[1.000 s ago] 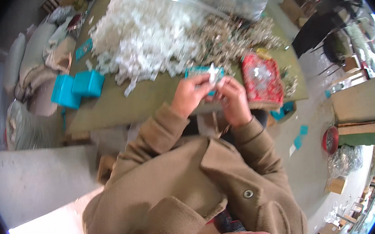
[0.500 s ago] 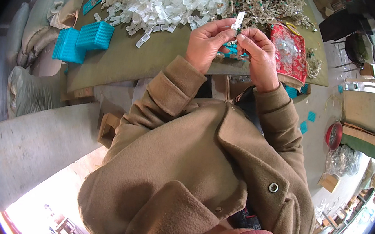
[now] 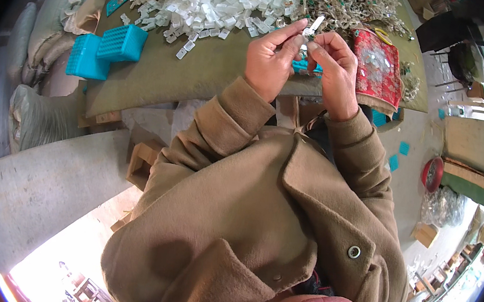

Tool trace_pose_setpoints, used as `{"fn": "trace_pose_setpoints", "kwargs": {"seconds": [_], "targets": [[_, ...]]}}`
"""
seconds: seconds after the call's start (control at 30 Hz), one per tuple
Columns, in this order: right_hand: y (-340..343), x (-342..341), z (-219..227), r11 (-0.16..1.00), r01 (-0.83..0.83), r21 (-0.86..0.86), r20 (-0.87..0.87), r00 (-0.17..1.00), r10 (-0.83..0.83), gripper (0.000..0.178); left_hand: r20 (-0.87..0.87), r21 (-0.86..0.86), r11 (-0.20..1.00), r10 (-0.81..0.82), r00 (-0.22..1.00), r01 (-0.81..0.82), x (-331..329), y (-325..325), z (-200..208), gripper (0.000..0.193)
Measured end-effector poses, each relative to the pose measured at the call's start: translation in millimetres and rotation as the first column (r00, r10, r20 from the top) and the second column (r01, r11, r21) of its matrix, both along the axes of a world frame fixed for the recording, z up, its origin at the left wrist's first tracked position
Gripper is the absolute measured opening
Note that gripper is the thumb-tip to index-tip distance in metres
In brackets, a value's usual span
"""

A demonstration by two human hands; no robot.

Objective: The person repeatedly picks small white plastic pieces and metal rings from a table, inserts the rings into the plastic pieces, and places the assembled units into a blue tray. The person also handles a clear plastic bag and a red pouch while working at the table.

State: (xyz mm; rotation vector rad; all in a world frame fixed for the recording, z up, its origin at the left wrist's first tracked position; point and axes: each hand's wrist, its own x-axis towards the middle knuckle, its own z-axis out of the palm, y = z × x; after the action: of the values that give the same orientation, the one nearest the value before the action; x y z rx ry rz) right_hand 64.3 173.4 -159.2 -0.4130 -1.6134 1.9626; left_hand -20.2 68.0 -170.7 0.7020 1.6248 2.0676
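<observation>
My left hand and my right hand meet above the near edge of the table. Between their fingertips a slim white plastic piece sticks up and tilts to the right. The left thumb and forefinger close on its lower end. My right thumb and forefinger pinch a tiny dark-green part at its base; fingers hide most of it. Below the hands lies a blue plastic tray, partly covered by them.
A heap of clear-white plastic pieces covers the far table. Right of it lies a tangle of brownish small parts. A red patterned cloth bears clear bits and a yellow-handled tool. Blue racks stand left.
The white piece has tipped further right. My left forefinger has straightened and points up more, and both hands have shifted slightly.
</observation>
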Motion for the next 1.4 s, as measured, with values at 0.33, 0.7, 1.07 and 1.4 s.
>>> {"fn": "trace_pose_setpoints", "kwargs": {"seconds": [0.33,0.7,1.07,1.4], "targets": [[12.7,0.1,3.4,0.995,-0.083,-0.058,0.045,0.995,0.086,0.004,0.044,-0.005,0.998,-0.066,0.997,0.066,0.0,-0.7,-6.8,0.027],[0.1,-3.9,-8.6,0.986,-0.059,0.157,0.005,0.998,0.059,0.015,0.254,-0.010,0.999,-0.047,0.966,0.051,-16.3,-12.1,2.8,0.026],[-2.5,-9.8,-12.0,0.994,0.017,0.111,-0.120,0.993,-0.003,0.011,0.684,0.212,0.955,-0.296,0.667,0.206,-33.4,-24.7,6.3,0.022],[-14.9,-8.2,-22.4,0.904,0.065,0.422,-0.124,0.992,-0.013,0.011,0.749,0.217,0.973,-0.215,0.626,0.074,-27.8,-26.6,0.1,0.015]]}}
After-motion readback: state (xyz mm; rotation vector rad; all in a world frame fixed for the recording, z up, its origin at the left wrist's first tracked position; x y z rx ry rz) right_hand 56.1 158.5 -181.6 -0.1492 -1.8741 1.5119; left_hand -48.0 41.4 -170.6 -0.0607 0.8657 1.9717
